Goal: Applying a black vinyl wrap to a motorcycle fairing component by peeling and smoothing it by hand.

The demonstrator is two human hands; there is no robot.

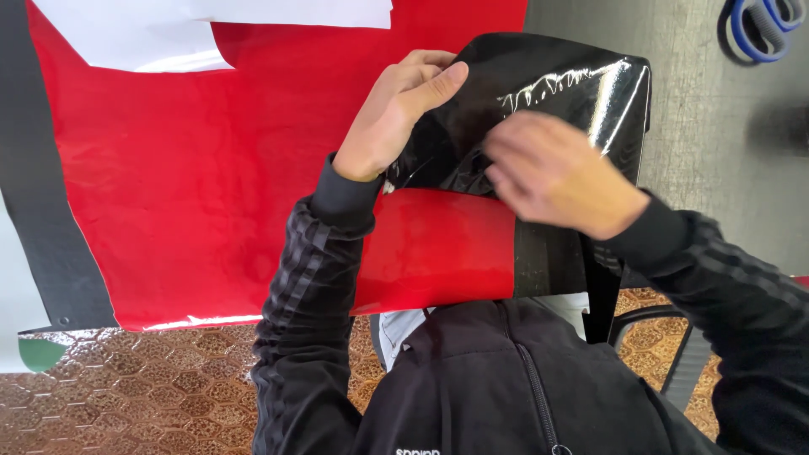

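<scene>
While my left hand (pixel 400 109) pinches the upper left edge of the black sheet (pixel 539 93), thumb on top and fingers curled behind it, my right hand (pixel 552 173) lies flat on the glossy face just right of that pinch; it is blurred, so I cannot tell whether its fingers close on anything. I judge the work partly done: the black sheet is lifted and folded over near the grip, creased and catching light, while its lower part lies flat beside a red panel (pixel 438 248) just below my left wrist. What is left I cannot judge from here.

Left of the grip, a large red sheet (pixel 185 168) covers the table, with a white rectangular patch (pixel 152 38) at its top and a dark band (pixel 42 194) along its far left edge. Well to the right, blue loops (pixel 763 25) rest on the grey surface (pixel 716 126). I see no readable labels on the sheets.
</scene>
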